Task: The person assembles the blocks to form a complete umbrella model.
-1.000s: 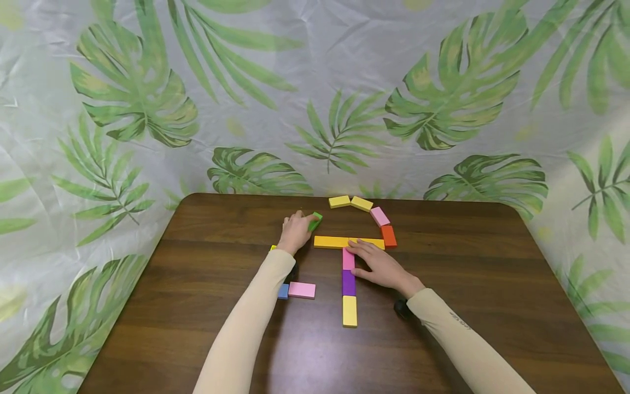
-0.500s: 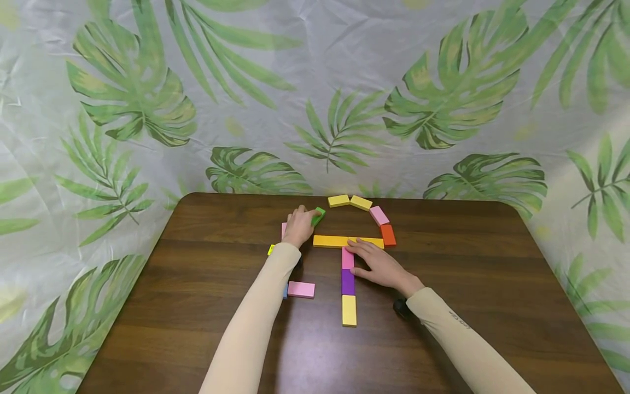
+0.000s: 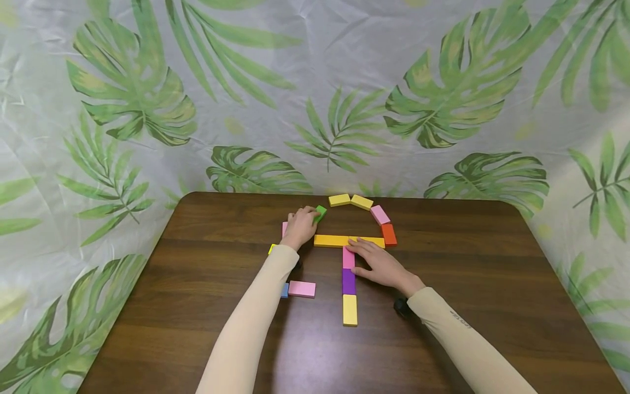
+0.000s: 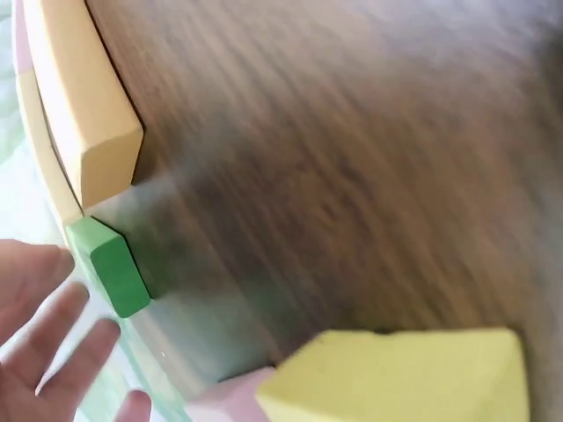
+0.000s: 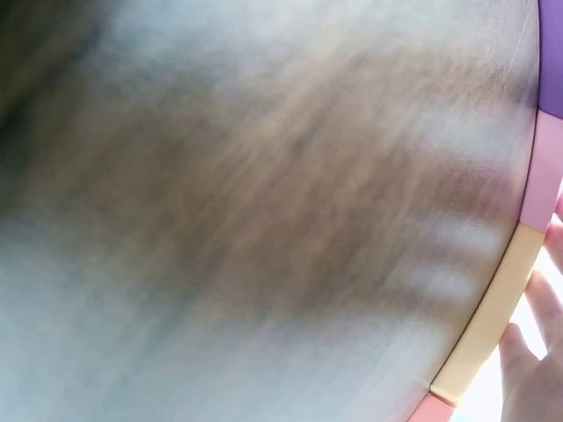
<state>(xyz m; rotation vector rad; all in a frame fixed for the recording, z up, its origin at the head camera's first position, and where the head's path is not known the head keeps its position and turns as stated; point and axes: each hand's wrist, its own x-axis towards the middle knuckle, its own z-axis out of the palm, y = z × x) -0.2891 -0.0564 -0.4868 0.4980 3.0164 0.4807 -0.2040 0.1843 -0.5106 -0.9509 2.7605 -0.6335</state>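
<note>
My left hand [image 3: 299, 225] is at a green block [image 3: 321, 212] near the table's far side. In the left wrist view its fingers are spread, and one fingertip lies right at the edge of the green block [image 4: 120, 272]. My right hand [image 3: 379, 266] stretches its fingers over a row of orange blocks [image 3: 331, 241] and a column below it. That column has a pink block [image 3: 348, 258], a purple block [image 3: 348, 282] and a yellow block [image 3: 350, 310]. The right wrist view shows those fingers [image 5: 545, 308] along the row's far side.
From two yellow blocks [image 3: 339, 200] at the back, an arc curves through a pink block [image 3: 380, 214] to a red block [image 3: 389, 234]. Left of the column lie a pink block [image 3: 302, 289] and a partly hidden blue block [image 3: 285, 290]. My left forearm partly covers a bright yellow block [image 3: 272, 249].
My left hand and the green block have shifted slightly away and to the right, towards the yellow blocks at the back. My right hand has stayed in place.
</note>
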